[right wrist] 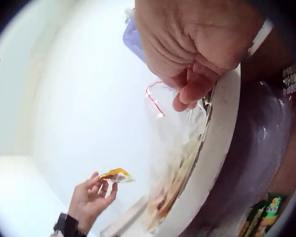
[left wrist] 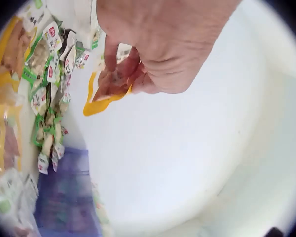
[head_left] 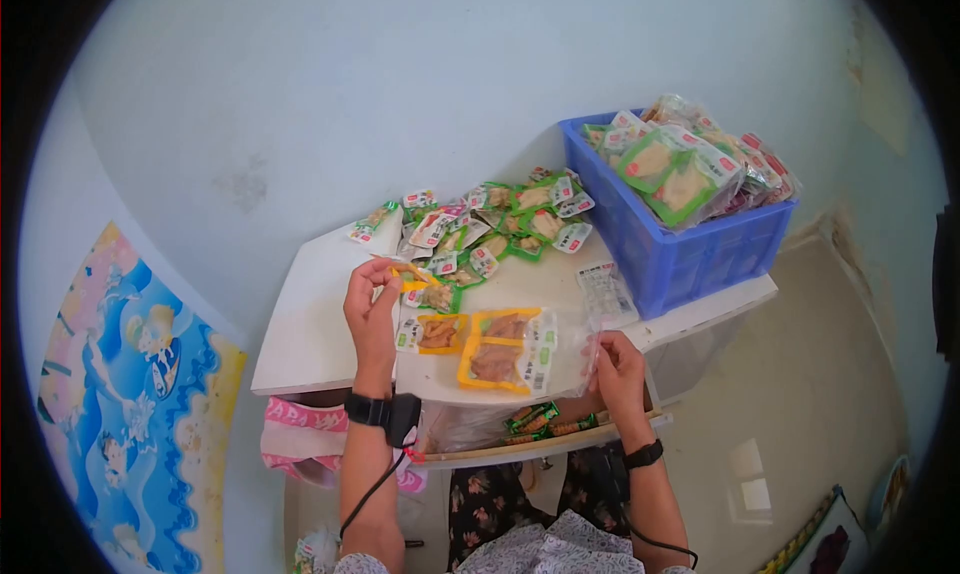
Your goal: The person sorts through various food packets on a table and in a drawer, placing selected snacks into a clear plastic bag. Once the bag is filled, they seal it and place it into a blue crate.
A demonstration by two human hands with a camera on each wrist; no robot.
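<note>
My left hand [head_left: 370, 304] pinches a small yellow-edged snack packet [left wrist: 104, 104], raised above the white tabletop [head_left: 320, 304]. At the table's front edge, my right hand [head_left: 622, 372] pinches the open end of a clear zip bag [head_left: 570, 359] between thumb and fingers. Yellow-edged snack packets [head_left: 497, 352] show through the bag, toward its left end. Just left of it lies another yellow-edged packet [head_left: 438, 334], overlapping the bag's side in the head view. In the right wrist view the bag's red seal line [right wrist: 155, 101] hangs near my fingertips.
Loose green-and-white snack packets [head_left: 540, 224] are heaped behind my hands. A blue crate [head_left: 690, 259] full of bagged packets stands at the right, with a clear bag [head_left: 605, 292] beside it. Below the tabletop, an open drawer [head_left: 470, 458] contains several green-wrapped sticks [head_left: 535, 416].
</note>
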